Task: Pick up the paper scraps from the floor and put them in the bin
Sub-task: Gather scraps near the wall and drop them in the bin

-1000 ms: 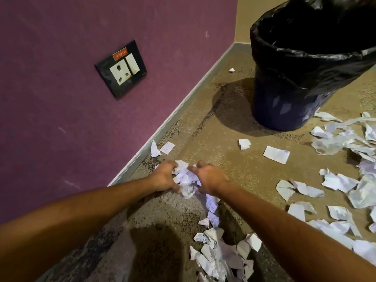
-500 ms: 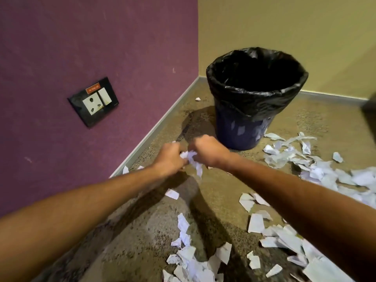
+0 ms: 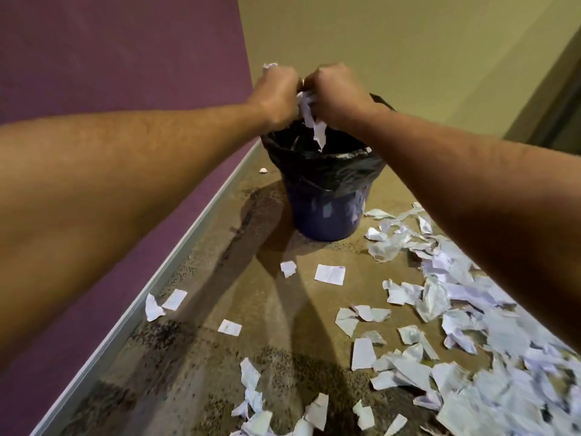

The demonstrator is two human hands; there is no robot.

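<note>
Both hands are raised together over the bin (image 3: 327, 212), knuckles nearly touching. The left hand (image 3: 276, 92) and right hand (image 3: 336, 92) each clench a shared wad of paper scraps (image 3: 309, 113), whose loose ends dangle from the grip just above the bin's black liner (image 3: 339, 165). Many loose scraps (image 3: 456, 309) lie on the floor (image 3: 251, 297).

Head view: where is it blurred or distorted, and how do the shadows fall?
Head view: motion blur smears the loose scraps at lower right; the left hand, right hand and the held scraps over the bin are fairly sharp. Wide-angle stretch enlarges the forearms and tilts the skirting. Soft shadows of the arms and bin fall on the floor, toward the camera.
</note>
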